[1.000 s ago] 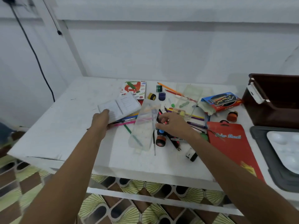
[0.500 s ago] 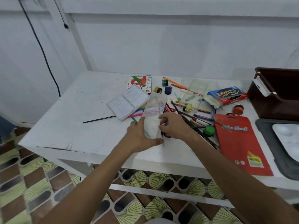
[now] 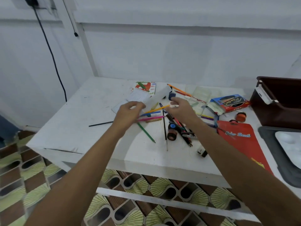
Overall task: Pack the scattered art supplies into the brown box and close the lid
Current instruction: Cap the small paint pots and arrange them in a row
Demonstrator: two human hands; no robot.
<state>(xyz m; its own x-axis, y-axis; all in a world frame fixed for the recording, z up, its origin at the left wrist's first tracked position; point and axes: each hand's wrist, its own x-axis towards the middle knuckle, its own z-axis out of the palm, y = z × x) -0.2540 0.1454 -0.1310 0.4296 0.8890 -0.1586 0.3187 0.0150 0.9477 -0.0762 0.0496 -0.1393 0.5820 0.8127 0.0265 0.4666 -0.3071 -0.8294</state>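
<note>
White tabletop (image 3: 68,128) cluttered with pencils; left hand (image 3: 128,114) and right hand (image 3: 180,110) apparently both grip clear plastic case (image 3: 160,95), blurred; brown box (image 3: 280,101) far right.

A flat red card package (image 3: 241,141) on the white table carries blue script lettering that reads "Color Pencil". Print on the blue and red pencil box (image 3: 231,102) is too small to read.
</note>
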